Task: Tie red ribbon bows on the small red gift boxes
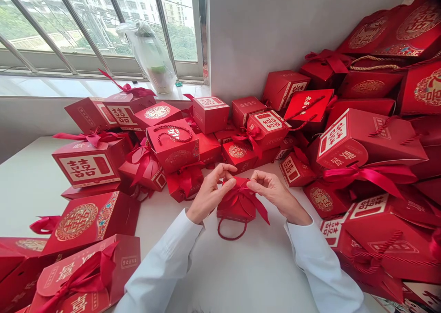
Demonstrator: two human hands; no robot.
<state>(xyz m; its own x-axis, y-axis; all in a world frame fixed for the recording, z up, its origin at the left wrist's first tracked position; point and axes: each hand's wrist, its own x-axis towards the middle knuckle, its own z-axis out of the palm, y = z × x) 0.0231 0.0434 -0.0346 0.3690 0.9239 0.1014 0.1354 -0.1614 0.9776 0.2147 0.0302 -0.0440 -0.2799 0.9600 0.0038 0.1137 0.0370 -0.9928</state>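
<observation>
White sleeves, 5/7 o'clock | left hand, right hand pinching red satin bow atop red card box | uneven tug could skew it

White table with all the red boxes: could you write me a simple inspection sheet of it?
Surface: white table, bare nearest the person.
Job's things: small red box with a ribbon bow on top and a rope handle toward the person.
Clutter: red boxes crowd both sides and the back, many piled up.
Grippers: bare left hand and right hand, fingertips at the bow; exact grip unclear.
Cables: nothing seen on the table.
Surroundings: barred window, bagged cup on the ledge.
</observation>
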